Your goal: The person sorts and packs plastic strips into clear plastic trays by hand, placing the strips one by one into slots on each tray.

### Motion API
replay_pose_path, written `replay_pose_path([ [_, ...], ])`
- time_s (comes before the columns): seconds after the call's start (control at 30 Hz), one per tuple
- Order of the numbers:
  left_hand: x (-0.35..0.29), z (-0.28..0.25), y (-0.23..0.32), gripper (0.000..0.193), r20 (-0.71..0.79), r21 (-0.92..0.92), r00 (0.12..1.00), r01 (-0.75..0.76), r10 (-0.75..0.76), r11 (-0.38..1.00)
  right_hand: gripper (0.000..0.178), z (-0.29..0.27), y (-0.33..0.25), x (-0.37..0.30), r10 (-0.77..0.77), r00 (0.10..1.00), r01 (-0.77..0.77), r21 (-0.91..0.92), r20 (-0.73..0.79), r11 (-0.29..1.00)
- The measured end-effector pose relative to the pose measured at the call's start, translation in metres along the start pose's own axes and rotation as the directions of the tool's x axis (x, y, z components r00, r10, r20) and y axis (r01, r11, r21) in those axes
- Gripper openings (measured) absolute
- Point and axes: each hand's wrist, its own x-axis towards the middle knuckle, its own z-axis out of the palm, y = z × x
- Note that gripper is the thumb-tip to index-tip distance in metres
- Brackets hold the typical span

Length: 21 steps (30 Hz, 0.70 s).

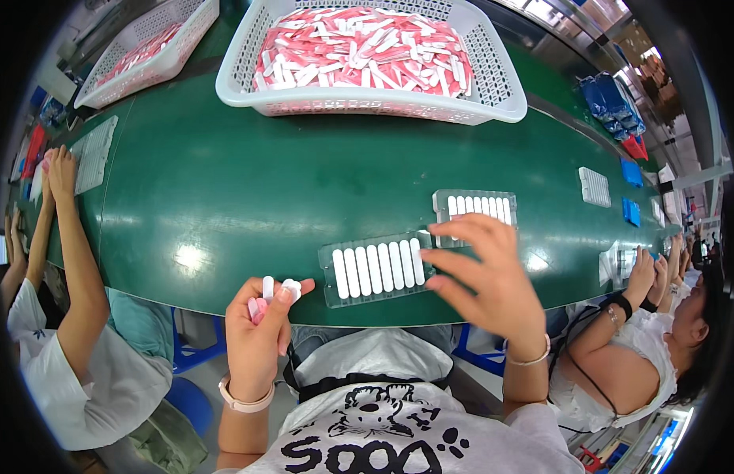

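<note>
1. The green table [248, 189] runs out on every side of the near tray [327, 278].
2. Beyond the near tray stands a large white basket [367, 105], its wall perforated, heaped with loose pink-and-white pieces [359, 51].
3. A second white basket [150, 79], with similar contents, stands farther off to the near tray's left.
4. The near tray itself is clear and holds a row of white sticks [373, 268], side by side.
5. The far tray [442, 207], also clear and holding white sticks, sits just beyond the near tray to its right.
6. Bold dark lettering and a cartoon animal show on the pale shirt [493, 446], nearer the wearer than the near tray.
7. Co-workers sit well left [90, 379] and right [636, 347] of the near tray.
8. The right hand [489, 276], thumb and fingers apart, hovers at the near tray's right end, partly hiding the far tray; fingertip contact is unclear.
9. Left of the near tray, the left hand [258, 328] grips a few pink and white sticks [268, 287].
</note>
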Motion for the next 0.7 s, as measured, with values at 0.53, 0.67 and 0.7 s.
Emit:
replay_pose_path([
  [0.53,-0.003,0.009,0.005,0.015,0.015,0.082,0.998,0.062,-0.064,0.995,0.059,0.038,-0.028,0.011,-0.125,0.986,0.124,0.013,0.111,0.992],
  [0.67,-0.001,0.008,0.010,0.015,0.061,0.148,0.994,0.078,-0.088,0.986,0.081,-0.003,0.013,0.003,0.152,0.988,-0.147,-0.179,0.017,0.973],
  [0.7,0.000,0.009,0.011,0.015,0.066,0.147,0.994,0.079,-0.089,0.986,0.086,-0.011,0.023,-0.002,0.208,0.978,-0.202,-0.243,0.000,0.949],
])
